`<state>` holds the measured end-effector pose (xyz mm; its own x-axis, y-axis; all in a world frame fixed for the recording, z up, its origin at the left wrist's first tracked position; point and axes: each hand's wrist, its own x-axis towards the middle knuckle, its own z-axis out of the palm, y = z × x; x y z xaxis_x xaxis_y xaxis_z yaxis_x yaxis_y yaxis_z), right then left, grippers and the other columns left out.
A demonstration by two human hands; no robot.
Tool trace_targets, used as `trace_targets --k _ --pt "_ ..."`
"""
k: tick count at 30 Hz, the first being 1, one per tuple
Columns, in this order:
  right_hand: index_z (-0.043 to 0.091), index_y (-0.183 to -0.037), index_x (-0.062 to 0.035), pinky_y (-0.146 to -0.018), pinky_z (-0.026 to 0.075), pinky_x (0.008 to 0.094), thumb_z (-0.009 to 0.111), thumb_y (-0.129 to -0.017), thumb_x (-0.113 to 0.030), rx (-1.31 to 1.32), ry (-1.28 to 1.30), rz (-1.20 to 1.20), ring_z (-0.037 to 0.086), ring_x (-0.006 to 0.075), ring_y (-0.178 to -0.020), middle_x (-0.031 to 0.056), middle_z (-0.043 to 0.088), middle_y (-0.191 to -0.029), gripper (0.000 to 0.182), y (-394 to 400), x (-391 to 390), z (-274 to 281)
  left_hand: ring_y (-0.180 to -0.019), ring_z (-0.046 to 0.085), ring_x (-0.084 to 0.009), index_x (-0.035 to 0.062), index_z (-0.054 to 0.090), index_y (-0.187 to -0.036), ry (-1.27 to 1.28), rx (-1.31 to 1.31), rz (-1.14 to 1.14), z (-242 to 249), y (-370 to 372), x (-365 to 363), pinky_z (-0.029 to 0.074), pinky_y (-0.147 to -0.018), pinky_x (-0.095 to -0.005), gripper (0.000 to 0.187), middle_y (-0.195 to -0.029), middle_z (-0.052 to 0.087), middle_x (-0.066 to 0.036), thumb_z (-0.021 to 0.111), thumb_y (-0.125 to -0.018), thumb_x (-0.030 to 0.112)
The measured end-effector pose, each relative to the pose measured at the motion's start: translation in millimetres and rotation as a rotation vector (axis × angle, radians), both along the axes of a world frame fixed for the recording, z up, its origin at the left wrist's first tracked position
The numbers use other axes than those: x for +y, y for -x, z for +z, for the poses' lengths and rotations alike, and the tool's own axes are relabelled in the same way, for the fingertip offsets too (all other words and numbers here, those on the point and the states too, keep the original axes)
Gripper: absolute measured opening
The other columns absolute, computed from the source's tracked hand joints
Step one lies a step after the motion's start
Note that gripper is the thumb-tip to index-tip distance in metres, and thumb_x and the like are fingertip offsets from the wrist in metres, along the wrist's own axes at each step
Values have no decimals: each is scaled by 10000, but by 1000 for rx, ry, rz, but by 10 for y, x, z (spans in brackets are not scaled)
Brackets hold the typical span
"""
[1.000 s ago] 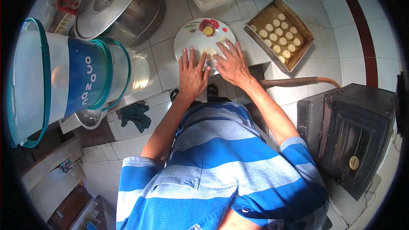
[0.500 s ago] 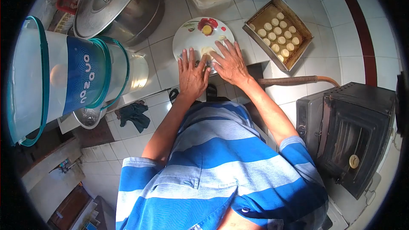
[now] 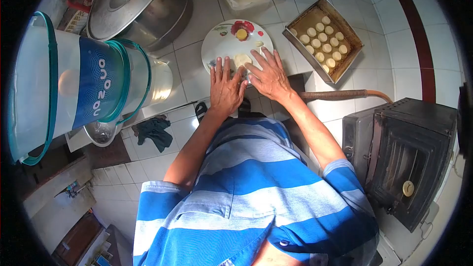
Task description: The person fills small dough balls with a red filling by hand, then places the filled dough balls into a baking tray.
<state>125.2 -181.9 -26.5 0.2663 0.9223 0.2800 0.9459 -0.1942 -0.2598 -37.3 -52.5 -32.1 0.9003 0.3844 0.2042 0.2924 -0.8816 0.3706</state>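
So, hands: left hand [image 3: 225, 87] and right hand [image 3: 268, 76] flat, fingers spread, gripping nothing
Dough: pale flattened dough piece [image 3: 242, 60] between fingertips, on white round flowered plate [image 3: 219, 44]
Far right: rectangular metal baking tray [image 3: 294, 20] with round dough pieces

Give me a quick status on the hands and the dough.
Left hand and right hand flat, open on the plate. Dough piece between fingertips. Tray of rounds to the right, nothing blocking.

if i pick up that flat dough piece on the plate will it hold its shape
Probably not: the dough piece looks thin and pale, pressed flat between the left hand and right hand, so it likely droops. It may also cling to the plate.
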Motion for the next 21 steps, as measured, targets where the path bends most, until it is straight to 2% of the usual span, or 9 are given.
trace_targets --k 8,10,13,14,16,21 --pt "700 -1250 -136 -1210 261 640 609 -975 -335 1 -25 -45 369 432 -1454 168 483 -1515 351 -7 38 -37 -1500 261 -526 163 578 -1446 -27 -3 55 -19 3 0 244 -1190 -676 476 -1607 335 -277 599 -1015 364" --pt "700 -1251 -138 -1213 256 638 609 -975 -333 -13 -5 -52 369 430 -1455 171 482 -1516 350 -28 75 -35 -1538 191 -500 159 543 -1473 3 114 84 -5 5 11 180 -1238 -636 502 -1620 304 -286 516 -1051 431" --pt "699 -1245 -128 -1215 250 635 604 -979 -346 -18 -30 -59 364 427 -1458 172 479 -1516 357 -47 88 -47 -1537 192 -502 158 530 -1491 -21 95 84 22 -26 33 174 -1241 -632 519 -1617 306 -295 519 -1049 430" --pt "697 -1243 -118 -1213 251 632 622 -969 -336 -13 -17 -54 361 425 -1460 171 480 -1514 359 -51 77 -54 -1537 192 -502 158 530 -1491 -22 93 85 29 -48 35 174 -1241 -632 519 -1617 306 -295 519 -1049 430" --pt "696 -1240 -108 -1212 253 629 640 -958 -327 -8 -4 -50 358 424 -1462 170 481 -1511 361 -73 72 -67 -1510 228 -540 166 545 -1485 17 -18 67 22 -98 24 244 -1182 -690 508 -1619 309 -293 598 -1018 358" --pt "717 -1215 -130 -1185 273 637 754 -872 -260 126 -103 -151 359 439 -1448 177 487 -1498 368 -127 124 -110 -1515 218 -540 180 513 -1516 1 9 9 -25 -207 9 232 -1190 -689 535 -1627 294 -294 575 -1024 382"
